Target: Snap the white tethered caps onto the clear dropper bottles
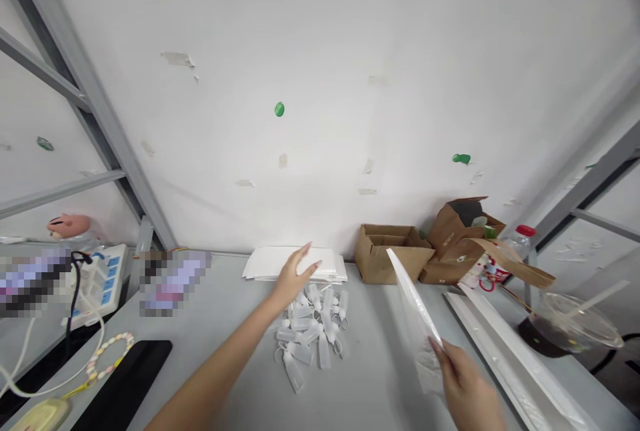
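Pinching a glossy plastic bag (419, 324) is the right hand (466, 377), with the left hand (291, 279), fingers spread, near frosted bottles (313, 333).

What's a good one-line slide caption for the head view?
Right hand holding a translucent white sheet, left hand open near a white stack and small translucent bottles.

Right hand (467, 381) holding a thin plastic bag (424, 351), left hand (293, 279) open near translucent bottles (327, 327), gray table (250, 391)

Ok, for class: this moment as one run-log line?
left hand: open, near stacked white sheets | right hand: holding translucent plastic bag | small translucent bottles: piled on grey tabletop
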The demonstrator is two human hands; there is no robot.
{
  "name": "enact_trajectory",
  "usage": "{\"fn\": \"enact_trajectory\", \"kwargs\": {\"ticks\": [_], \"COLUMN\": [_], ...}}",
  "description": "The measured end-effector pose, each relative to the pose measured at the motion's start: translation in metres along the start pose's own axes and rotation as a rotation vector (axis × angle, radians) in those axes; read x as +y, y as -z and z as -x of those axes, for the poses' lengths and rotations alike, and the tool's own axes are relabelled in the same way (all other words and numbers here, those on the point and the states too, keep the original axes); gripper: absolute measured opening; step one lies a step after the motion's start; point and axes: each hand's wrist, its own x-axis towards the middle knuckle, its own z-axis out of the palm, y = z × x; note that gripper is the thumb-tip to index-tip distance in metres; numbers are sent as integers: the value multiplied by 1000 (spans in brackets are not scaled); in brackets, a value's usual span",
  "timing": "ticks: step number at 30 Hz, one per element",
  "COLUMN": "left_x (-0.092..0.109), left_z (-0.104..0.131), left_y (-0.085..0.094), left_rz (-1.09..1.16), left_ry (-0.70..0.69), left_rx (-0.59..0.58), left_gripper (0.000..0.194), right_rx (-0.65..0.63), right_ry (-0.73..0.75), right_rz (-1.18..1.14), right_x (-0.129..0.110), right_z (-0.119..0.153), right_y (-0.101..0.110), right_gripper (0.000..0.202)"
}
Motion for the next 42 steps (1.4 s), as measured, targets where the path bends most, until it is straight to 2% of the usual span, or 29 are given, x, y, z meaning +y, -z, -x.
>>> {"fn": "enact_trajectory", "kwargs": {"ticks": [3, 5, 7, 9, 11, 14, 17, 20, 23, 25, 28, 30, 32, 35, 38, 40, 42], "left_x": [24, 38, 48, 55, 57, 56, 56, 61, 69, 74, 79, 79, 75, 62, 42, 30, 23], "left_z": [23, 38, 48, 52, 49, 39, 31, 27, 25, 23, 19, 16, 12, 3, -7, -12, -15], "left_y": [-29, -43, -51, -54, -53, -43, -27, -11, 2, 8, 17, 23, 31, 47, 60, 63, 61], "left_rz": [220, 629, 687, 670, 662, 650, 550, 460, 451, 479, 551, 591, 588, 391, 2, -195, -259], "left_ry": [74, 365, 440, 453, 437, 348, 238, 206, 175, 104, 12, -10, -43, -93, -130, -169, -199], "left_rx": [-112, -281, -325, -290, -194, -10, 118, 155, 156, 158, 186, 230, 297, 445, 554, 512, 425], "left_gripper": [61, 74, 75, 67, 56, 48, 47, 38, 35, 40, 57, 66, 65, 58, 47, 34, 26], "right_rx": [57, 94, 90, 35, -38, -127, -151, -147, -157, -169, -189, -198, -208, -209, -192, -184, -153], "right_ry": [40, 121, 228, 310, 337, 297, 179, 112, 125, 145, 173, 189, 203, 239, 299, 333, 348], "right_rz": [-151, -223, -283, -318, -345, -397, -425, -432, -425, -413, -384, -358, -327, -280, -240, -217, -198], "right_x": [-40, -62, -81, -96, -106, -112, -104, -91, -81, -77, -77, -79, -84, -93, -101, -103, -99], "right_z": [1, 4, 6, 7, 4, -2, -5, -1, 7, 11, 14, 17, 20, 26, 32, 33, 30], "right_y": [3, 0, -7, -16, -26, -38, -49, -61, -71, -74, -74, -73, -72, -71, -71, -70, -68], "right_gripper": [46, 42, 35, 31, 33, 36, 38, 33, 31, 30, 31, 34, 38, 43, 46, 46, 43]}}
